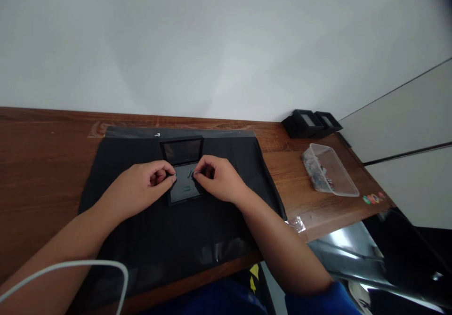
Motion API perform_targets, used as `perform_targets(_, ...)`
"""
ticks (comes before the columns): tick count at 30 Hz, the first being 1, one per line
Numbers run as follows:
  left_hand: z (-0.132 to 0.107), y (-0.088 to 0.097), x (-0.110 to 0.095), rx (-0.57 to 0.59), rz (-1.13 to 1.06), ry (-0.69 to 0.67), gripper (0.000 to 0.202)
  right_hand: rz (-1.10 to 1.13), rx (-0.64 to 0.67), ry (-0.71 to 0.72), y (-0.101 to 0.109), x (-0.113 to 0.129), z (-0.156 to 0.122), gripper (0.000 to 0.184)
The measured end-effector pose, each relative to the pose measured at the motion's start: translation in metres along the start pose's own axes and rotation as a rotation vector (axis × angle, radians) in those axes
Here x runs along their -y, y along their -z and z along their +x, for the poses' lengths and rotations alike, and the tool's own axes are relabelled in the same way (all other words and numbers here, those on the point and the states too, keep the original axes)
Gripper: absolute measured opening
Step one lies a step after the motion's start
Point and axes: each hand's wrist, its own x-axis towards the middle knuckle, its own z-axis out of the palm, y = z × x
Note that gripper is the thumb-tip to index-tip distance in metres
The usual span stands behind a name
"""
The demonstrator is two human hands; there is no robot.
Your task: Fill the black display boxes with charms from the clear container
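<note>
A small black box (181, 197) lies on a black mat with its hinged lid (182, 150) raised at the back. On its grey inner surface rest a few small dark-green pieces (187, 189). My left hand (146, 183) is at the box's left side, thumb and forefinger pinched together over the edge; what they hold, if anything, is too small to tell. From the right, my right hand (222, 178) reaches over the box with its fingertips closed near the green pieces. Something tiny and dark may be between them, but I cannot make it out.
The black mat (148, 249) covers part of a wooden table (38, 178) against a white wall. To the right stand a clear plastic tub (344, 178) with small packets and some black boxes (307, 123). A white cable (81, 263) crosses the lower left.
</note>
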Motion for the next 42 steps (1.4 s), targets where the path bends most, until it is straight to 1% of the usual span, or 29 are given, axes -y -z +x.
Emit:
perform_targets(7,0.003,0.002,0.007,-0.019,0.018,0.02,0.049,-0.114,-0.036,0.037,0.001,0.001,-0.001,0.005)
perform_targets(10,0.003,0.0,0.006,-0.037,0.045,0.011,0.049,-0.144,-0.058,0.076,0.004,0.002,0.0,0.008)
perform_targets(12,0.002,-0.001,0.003,-0.045,0.077,0.009,0.049,-0.166,-0.069,0.078,0.007,0.003,0.0,0.01)
perform_targets(14,0.001,-0.001,-0.001,-0.038,0.113,0.008,0.047,-0.193,-0.076,0.044,0.011,0.004,-0.001,0.012)
perform_targets(17,-0.001,-0.003,-0.007,-0.036,0.165,-0.007,0.044,-0.249,-0.072,-0.054,0.018,0.006,-0.001,0.014)
perform_targets(20,-0.005,-0.006,-0.014,-0.081,0.205,-0.036,0.042,-0.345,-0.066,-0.13,0.022,0.009,-0.001,0.016)
perform_targets(24,-0.013,-0.012,-0.021,-0.132,0.207,-0.088,0.042,-0.41,-0.066,-0.157,0.023,0.011,-0.002,0.019)
perform_targets(27,-0.016,-0.016,-0.022,-0.107,0.186,-0.155,0.045,-0.39,-0.096,-0.109,0.02,0.011,-0.002,0.024)
perform_targets(29,-0.015,-0.019,-0.02,-0.076,0.181,-0.191,0.043,-0.353,-0.095,-0.011,0.015,0.01,-0.003,0.026)
perform_targets(31,-0.013,-0.02,-0.016,-0.061,0.181,-0.219,0.041,-0.318,-0.065,0.104,0.009,0.008,-0.004,0.021)
perform_targets(33,-0.011,-0.02,-0.014,-0.068,0.186,-0.242,0.041,-0.313,-0.029,0.171,0.004,0.007,-0.005,0.016)
perform_targets(38,-0.012,-0.018,-0.012,-0.077,0.196,-0.261,0.044,-0.363,-0.011,0.183,-0.003,0.002,-0.005,0.016)
perform_targets(42,-0.011,-0.02,-0.014,-0.076,0.182,-0.227,0.04,-0.397,-0.017,0.198,-0.004,0.0,-0.004,0.015)
